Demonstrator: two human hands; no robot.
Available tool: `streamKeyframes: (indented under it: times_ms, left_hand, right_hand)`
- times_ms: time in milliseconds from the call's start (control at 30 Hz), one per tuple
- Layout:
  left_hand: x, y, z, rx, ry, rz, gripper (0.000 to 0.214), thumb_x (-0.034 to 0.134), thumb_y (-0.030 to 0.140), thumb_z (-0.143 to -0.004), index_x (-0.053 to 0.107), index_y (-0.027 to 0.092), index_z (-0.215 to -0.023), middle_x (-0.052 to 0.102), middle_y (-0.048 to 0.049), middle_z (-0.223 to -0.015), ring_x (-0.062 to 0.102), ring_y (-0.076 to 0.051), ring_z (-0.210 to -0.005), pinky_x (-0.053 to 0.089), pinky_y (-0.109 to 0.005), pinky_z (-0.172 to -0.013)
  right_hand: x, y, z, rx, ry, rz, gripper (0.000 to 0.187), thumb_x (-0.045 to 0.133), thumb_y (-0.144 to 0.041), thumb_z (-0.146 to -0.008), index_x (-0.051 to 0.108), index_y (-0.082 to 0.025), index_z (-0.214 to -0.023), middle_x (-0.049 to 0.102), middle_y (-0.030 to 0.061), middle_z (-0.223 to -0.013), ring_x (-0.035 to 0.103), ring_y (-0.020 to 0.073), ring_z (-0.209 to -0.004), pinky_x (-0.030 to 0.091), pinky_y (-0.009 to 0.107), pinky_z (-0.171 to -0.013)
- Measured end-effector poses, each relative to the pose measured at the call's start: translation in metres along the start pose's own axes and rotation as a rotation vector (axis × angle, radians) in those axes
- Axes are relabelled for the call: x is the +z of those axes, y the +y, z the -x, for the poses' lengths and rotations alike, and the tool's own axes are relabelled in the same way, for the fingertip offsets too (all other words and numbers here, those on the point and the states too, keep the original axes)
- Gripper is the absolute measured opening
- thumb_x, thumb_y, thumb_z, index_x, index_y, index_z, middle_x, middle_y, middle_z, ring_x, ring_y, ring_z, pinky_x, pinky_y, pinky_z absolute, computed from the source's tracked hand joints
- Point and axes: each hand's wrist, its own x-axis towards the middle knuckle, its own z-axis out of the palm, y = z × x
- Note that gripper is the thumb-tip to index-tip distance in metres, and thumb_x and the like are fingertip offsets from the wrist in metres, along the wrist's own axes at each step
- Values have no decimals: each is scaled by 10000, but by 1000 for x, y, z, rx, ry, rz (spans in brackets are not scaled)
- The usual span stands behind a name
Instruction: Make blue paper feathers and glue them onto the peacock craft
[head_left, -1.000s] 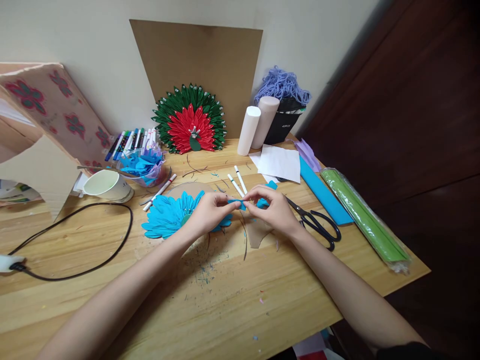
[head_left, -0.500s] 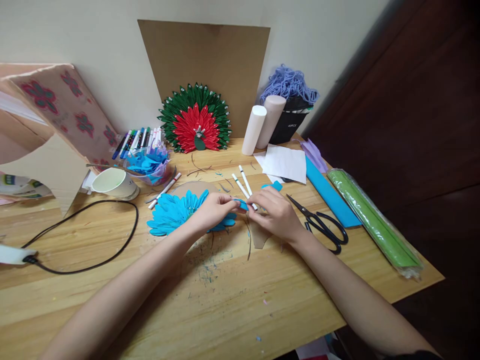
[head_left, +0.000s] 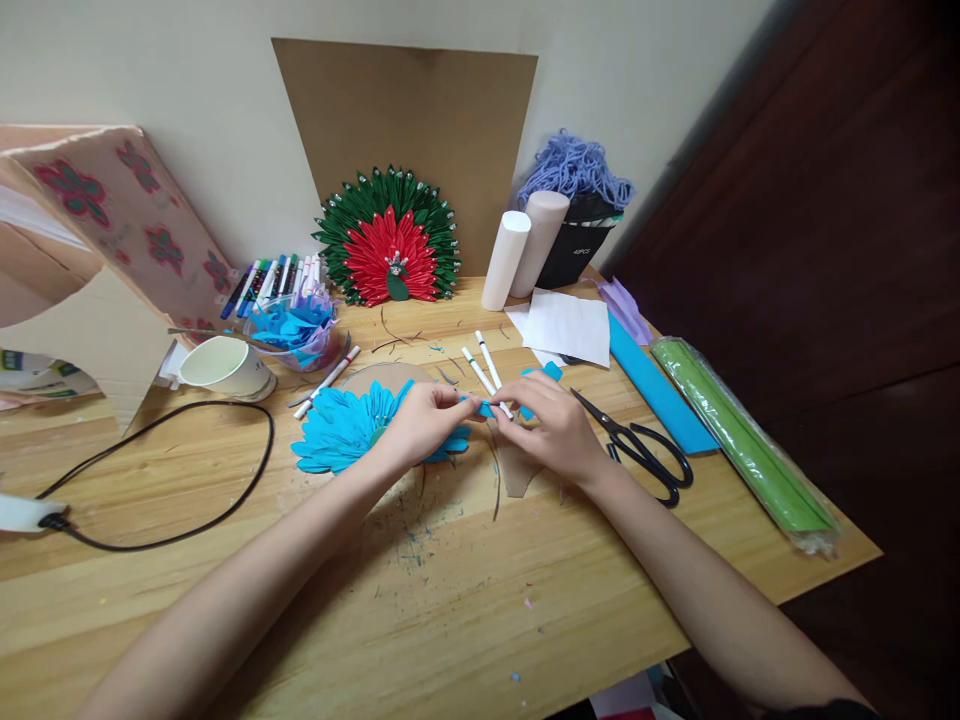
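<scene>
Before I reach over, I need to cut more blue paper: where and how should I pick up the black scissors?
Take the scissors by the handle loops, from the near right side. They lie flat beside the right hand, blades pointing away to the far left, loops toward the near edge of the table.

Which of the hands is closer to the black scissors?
The right. The right hand lies just beside the black metal scissors, while the left hand is farther off, over the blue paper flower. Both pinch a small blue paper strip.
</scene>
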Motion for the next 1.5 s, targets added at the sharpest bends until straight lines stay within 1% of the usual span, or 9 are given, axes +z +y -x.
streamKeyframes:
  times_ms: [200, 433, 600, 767, 867, 967, 1100, 1267, 1500]
  left_hand:
    - [3, 1, 5, 222, 65, -145, 300, 513, 380, -795, 706, 152, -817, 707, -64, -803, 619, -172, -741, 448, -258, -675]
    - [0, 8, 9, 299, 132, -233, 236, 530, 324, -779, 707, 169, -781, 706, -52, -781, 614, -166, -721, 434, -247, -668]
    - [-5, 10, 6, 253, 85, -226, 263, 508, 319, -782, 699, 140, -756, 701, -52, -753, 608, -159, -701, 434, -242, -657]
    - [-4, 8, -1, -29, -90, 287, 446, 439, 454, -809, 681, 89, -721, 700, -110, -743, 644, -178, -697, 483, -305, -742]
    - [-3, 7, -2, -168, -185, 467, 392, 543, 453, -753, 679, 94, -675, 700, -110, -702, 649, -174, -647, 491, -322, -769]
    - [-4, 8, 0, -187, -190, 475, 264, 662, 388, -675, 692, 127, -688, 708, -84, -719, 653, -159, -674, 485, -294, -804]
    - [-5, 10, 1, -179, -178, 433, 216, 687, 355, -657, 699, 144, -701, 714, -66, -750, 654, -150, -719, 476, -285, -833]
    - [-5, 9, 0, -167, -147, 409, 168, 668, 297, -688, 707, 142, -738, 714, -66, -753, 656, -146, -766, 467, -276, -845]
    - [-3, 7, 1, -87, -125, 381, 229, 657, 340, -699, 716, 155, -819, 714, -74, -797, 656, -163, -784, 476, -287, -816]
  right_hand:
    - [2, 1, -3, 450, -36, -401, 107, 563, -285, -769, 577, -181, -785, 622, 21, -758, 578, 131, -644, 468, 257, -576]
    - [-1, 7, -6, 500, -78, -534, 117, 603, -284, -727, 591, -169, -714, 617, 25, -720, 570, 142, -670, 459, 273, -621]
    - [-3, 5, -5, 479, -45, -532, 86, 605, -253, -724, 592, -168, -720, 616, 30, -738, 558, 138, -657, 457, 277, -616]
    - [-8, -1, -5, 249, 97, -311, 15, 592, -192, -740, 599, -192, -753, 619, 33, -775, 567, 161, -729, 462, 309, -669]
    - [-10, -2, -5, 63, 96, -186, 59, 590, -163, -744, 610, -208, -776, 633, 30, -789, 576, 172, -772, 455, 334, -718]
    - [-10, -2, -4, -23, 83, -131, 83, 581, -155, -752, 610, -215, -801, 640, 29, -798, 581, 172, -779, 456, 340, -718]
    - [-9, 0, -3, -13, 78, -99, 80, 591, -168, -749, 626, -214, -805, 634, 36, -806, 575, 176, -791, 460, 342, -714]
    - [-8, -1, -3, 114, 75, -225, 87, 617, -183, -728, 651, -223, -798, 639, 29, -846, 588, 174, -829, 470, 340, -740]
    - [-1, 6, -5, 542, 19, -737, 121, 682, -276, -675, 638, -186, -743, 670, 33, -802, 629, 151, -745, 505, 302, -701]
